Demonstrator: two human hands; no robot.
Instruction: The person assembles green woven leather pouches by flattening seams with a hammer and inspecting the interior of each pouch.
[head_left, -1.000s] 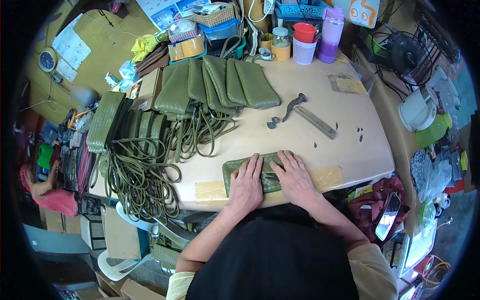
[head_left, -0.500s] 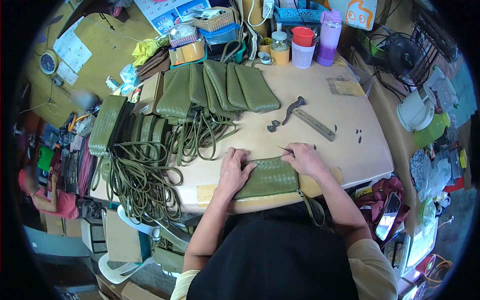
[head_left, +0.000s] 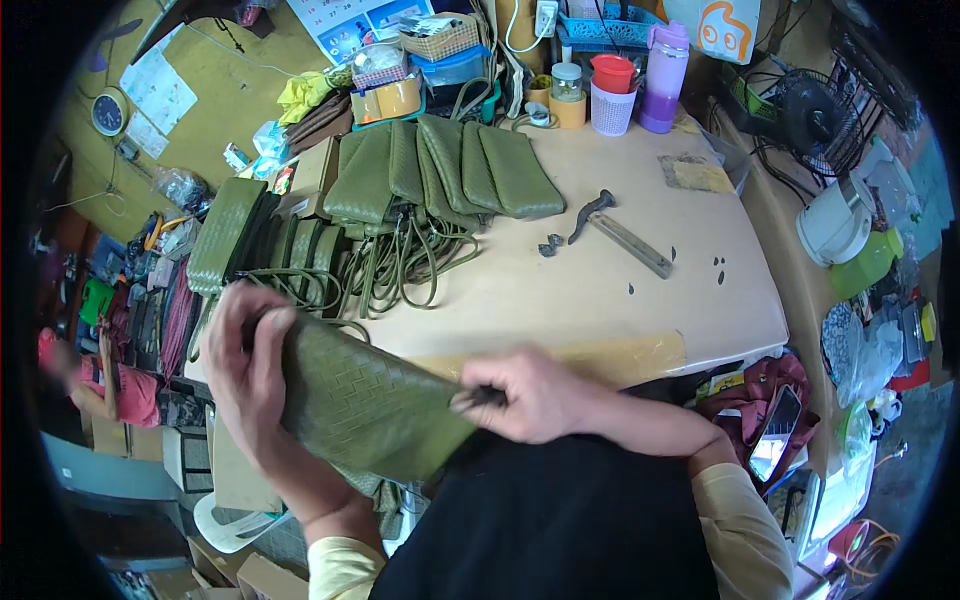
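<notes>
A green woven pouch (head_left: 370, 400) is lifted close to my body, tilted, with its woven face showing. My left hand (head_left: 243, 365), a little blurred, is closed round the pouch's left end, thumb on the near side. My right hand (head_left: 535, 395) is blurred too and pinches the pouch's right corner. Something small and dark (head_left: 485, 396) shows between its fingers, too smeared to name. Beyond the hands, several similar green pouches (head_left: 515, 170) lie overlapped on the table, their strap loops (head_left: 405, 265) heaped in front. More pouches (head_left: 225, 235) stand stacked at the left.
On the table (head_left: 690, 320) lie a hammer (head_left: 632, 245) and small dark scraps (head_left: 549, 246). A purple bottle (head_left: 662, 85), a white cup (head_left: 612, 108) and jars stand at the back. A phone (head_left: 777, 435) rests on a maroon bag at the right. A person in pink (head_left: 135, 395) is at far left.
Both hands have raised the pouch off the table and brought it left and toward my body. My left hand has moved left, and my right hand has come down and nearer.
</notes>
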